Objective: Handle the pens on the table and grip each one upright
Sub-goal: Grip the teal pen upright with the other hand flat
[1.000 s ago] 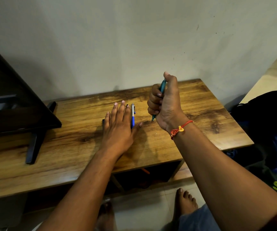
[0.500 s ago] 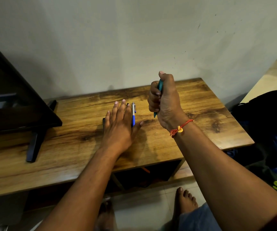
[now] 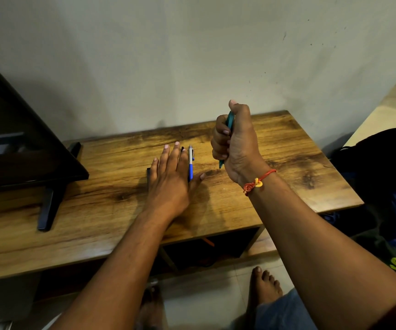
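The right hand [image 3: 236, 144] holds the teal pen [image 3: 229, 120] in a closed fist above the wooden table [image 3: 287, 148]. Its fingers curl round the barrel and the thumb sits on top. The pen stands nearly upright, slightly tilted, tip down and clear of the wood, so 1 pen appears to be at its upright grip.

The left hand [image 3: 170, 179] lies flat on the table with straight fingers and grips nothing. Just right of its index finger, the blue-and-white pen [image 3: 191, 163] lies flat, running far to near. It is not yet picked up, so at least this 1 remains.

A black tip [image 3: 182, 148] pokes out at the far end of the left fingers, just left of the blue-and-white pen. A dark edge [image 3: 148, 173] also shows left of the little finger. These may belong to 1 or more dark pens under the palm, but what they are and how many cannot be told. Most of the teal barrel is hidden inside the fist. The television [image 3: 13, 139] at far left is cut off by the frame edge, and the bag [image 3: 382, 167] at right is too dim to make out.
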